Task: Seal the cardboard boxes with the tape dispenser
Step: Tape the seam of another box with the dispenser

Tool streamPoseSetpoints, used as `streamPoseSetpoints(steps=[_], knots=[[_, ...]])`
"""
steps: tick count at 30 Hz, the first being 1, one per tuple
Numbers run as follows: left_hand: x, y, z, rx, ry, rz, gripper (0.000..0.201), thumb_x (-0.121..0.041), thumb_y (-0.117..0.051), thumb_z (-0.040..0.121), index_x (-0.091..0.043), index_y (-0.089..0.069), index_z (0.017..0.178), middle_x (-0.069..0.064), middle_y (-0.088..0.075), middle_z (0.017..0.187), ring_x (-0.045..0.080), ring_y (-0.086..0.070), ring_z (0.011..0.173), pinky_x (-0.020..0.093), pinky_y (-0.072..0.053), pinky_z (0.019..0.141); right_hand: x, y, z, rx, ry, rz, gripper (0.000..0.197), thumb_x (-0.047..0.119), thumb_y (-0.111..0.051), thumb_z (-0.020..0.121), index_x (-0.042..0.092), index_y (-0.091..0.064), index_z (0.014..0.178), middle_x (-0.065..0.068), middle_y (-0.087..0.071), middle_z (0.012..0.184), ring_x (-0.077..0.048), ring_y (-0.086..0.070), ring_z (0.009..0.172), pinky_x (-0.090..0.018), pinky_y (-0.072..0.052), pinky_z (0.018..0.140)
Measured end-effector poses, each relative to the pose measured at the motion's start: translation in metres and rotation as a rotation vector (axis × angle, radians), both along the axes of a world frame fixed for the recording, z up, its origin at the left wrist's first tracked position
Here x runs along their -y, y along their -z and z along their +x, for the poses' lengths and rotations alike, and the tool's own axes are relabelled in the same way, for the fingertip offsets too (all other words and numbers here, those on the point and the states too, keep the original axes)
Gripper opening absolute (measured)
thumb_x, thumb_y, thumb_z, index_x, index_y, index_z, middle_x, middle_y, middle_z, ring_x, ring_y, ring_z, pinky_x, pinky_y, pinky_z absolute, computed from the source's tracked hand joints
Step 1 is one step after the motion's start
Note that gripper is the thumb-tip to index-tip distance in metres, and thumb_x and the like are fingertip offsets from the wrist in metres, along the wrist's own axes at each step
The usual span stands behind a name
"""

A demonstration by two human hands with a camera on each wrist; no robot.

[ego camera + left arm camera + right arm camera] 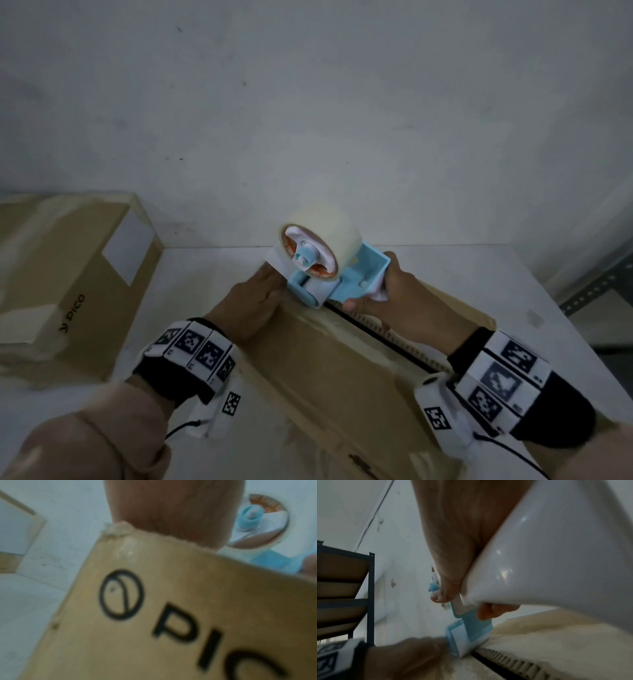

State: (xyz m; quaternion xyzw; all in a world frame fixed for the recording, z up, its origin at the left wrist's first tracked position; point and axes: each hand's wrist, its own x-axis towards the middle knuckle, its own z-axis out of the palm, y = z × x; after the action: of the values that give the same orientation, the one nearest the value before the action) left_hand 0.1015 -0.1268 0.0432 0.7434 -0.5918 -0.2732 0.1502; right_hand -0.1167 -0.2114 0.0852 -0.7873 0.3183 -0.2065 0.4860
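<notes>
White tabletop (445, 270) supports the box (308, 370). At its far end the dispenser (329, 270) is gripped by the right hand (387, 298); the left hand (250, 305) (flat, beside it) steadies. The open seam (376, 337) runs back toward the person.

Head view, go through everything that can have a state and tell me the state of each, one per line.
Tape dispenser: gripped by the handle, front end down at the far end of the seam.
Near box: flaps down, centre seam still untaped.
Far box: closed.
Left hand: lies on the near box's left flap.
Right hand: grips the dispenser handle.
</notes>
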Motion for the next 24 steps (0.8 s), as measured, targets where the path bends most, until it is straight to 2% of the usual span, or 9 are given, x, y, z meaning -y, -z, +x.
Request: streamPoseSetpoints(steps=[2, 4, 8, 13, 15, 18, 19, 21, 24], knots=[[-0.002, 0.001, -0.001, 0.103, 0.024, 0.099, 0.057, -0.034, -0.012, 0.094, -0.019, 0.003, 0.147, -0.001, 0.003, 0.158, 0.017, -0.013, 0.144, 0.024, -0.017, 0.112, 0.001, 0.001, -0.003, -0.012, -0.008, 0.012, 0.048, 0.025, -0.073, 0.075, 0.037, -0.033, 0.098, 0.018, -0.054, 0.103, 0.013, -0.054, 0.085, -0.001, -0.042, 0.067], [-0.002, 0.003, -0.002, 0.187, 0.020, 0.102, 0.062, -0.037, -0.006, 0.087, -0.026, 0.000, 0.148, -0.006, 0.003, 0.158, 0.018, -0.027, 0.138, 0.025, -0.028, 0.105, 0.002, 0.004, -0.003, -0.026, -0.011, 0.025, 0.051, 0.038, -0.073, 0.070, 0.038, -0.033, 0.101, 0.020, -0.055, 0.104, 0.013, -0.055, 0.087, -0.004, -0.044, 0.070], [0.001, 0.006, -0.006, 0.287, 0.026, 0.077, 0.059, -0.039, -0.005, 0.088, -0.033, -0.011, 0.146, -0.014, -0.003, 0.157, 0.020, -0.050, 0.119, 0.029, -0.040, 0.094, 0.003, 0.010, -0.001, -0.028, -0.017, 0.015, 0.077, 0.058, -0.074, 0.059, 0.025, -0.040, 0.120, 0.011, -0.062, 0.109, -0.004, -0.061, 0.099, -0.035, -0.052, 0.088], [0.001, 0.011, -0.005, 0.277, -0.026, 0.038, 0.069, -0.040, -0.002, 0.077, -0.041, -0.009, 0.145, -0.014, -0.006, 0.157, 0.014, -0.027, 0.139, 0.032, -0.032, 0.108, 0.002, 0.011, -0.012, -0.008, -0.017, 0.046, 0.083, 0.061, -0.076, 0.057, 0.016, -0.044, 0.119, 0.006, -0.065, 0.107, -0.012, -0.064, 0.098, -0.047, -0.052, 0.087], [0.000, 0.011, -0.005, 0.289, -0.044, 0.056, 0.068, -0.040, -0.001, 0.077, -0.042, -0.007, 0.145, -0.014, -0.003, 0.157, 0.010, -0.014, 0.144, 0.035, -0.028, 0.110, -0.002, 0.007, -0.026, -0.044, 0.003, 0.046, 0.073, 0.053, -0.080, 0.060, 0.014, -0.048, 0.114, 0.006, -0.067, 0.099, -0.010, -0.066, 0.092, -0.040, -0.054, 0.084], [0.000, 0.011, -0.004, 0.337, -0.038, 0.050, 0.052, -0.034, -0.006, 0.094, -0.043, -0.004, 0.145, -0.013, 0.000, 0.157, 0.010, -0.013, 0.144, 0.039, -0.031, 0.106, -0.012, -0.002, -0.062, -0.034, 0.014, 0.059, 0.045, 0.021, -0.083, 0.065, 0.023, -0.047, 0.092, 0.009, -0.064, 0.082, 0.011, -0.062, 0.076, -0.009, -0.049, 0.068], [0.001, 0.011, -0.004, 0.342, -0.046, 0.043, 0.050, -0.029, -0.011, 0.098, -0.043, -0.004, 0.145, -0.012, 0.001, 0.157, 0.011, -0.015, 0.143, 0.039, -0.032, 0.105, -0.016, -0.003, -0.074, -0.012, 0.039, 0.045, 0.047, 0.023, -0.086, 0.061, 0.023, -0.046, 0.087, 0.008, -0.063, 0.076, 0.013, -0.061, 0.072, -0.005, -0.047, 0.063], [0.002, 0.012, -0.003, 0.348, -0.062, 0.036, 0.050, -0.026, -0.014, 0.099, -0.044, -0.004, 0.145, -0.011, 0.001, 0.158, 0.013, -0.021, 0.142, 0.038, -0.036, 0.103, -0.019, 0.000, -0.091, -0.010, 0.091, 0.006, 0.062, 0.043, -0.086, 0.043, 0.023, -0.047, 0.086, 0.008, -0.068, 0.076, 0.004, -0.063, 0.074, -0.007, -0.048, 0.061], [0.006, 0.010, 0.001, 0.401, -0.056, 0.048, 0.051, -0.026, -0.015, 0.099, -0.044, -0.004, 0.145, -0.009, 0.001, 0.158, 0.015, -0.025, 0.141, 0.039, -0.037, 0.103, -0.016, 0.010, -0.092, -0.060, 0.108, 0.001, 0.054, 0.040, -0.082, 0.049, 0.029, -0.047, 0.089, 0.031, -0.064, 0.089, 0.000, -0.064, 0.080, -0.023, -0.051, 0.068]])
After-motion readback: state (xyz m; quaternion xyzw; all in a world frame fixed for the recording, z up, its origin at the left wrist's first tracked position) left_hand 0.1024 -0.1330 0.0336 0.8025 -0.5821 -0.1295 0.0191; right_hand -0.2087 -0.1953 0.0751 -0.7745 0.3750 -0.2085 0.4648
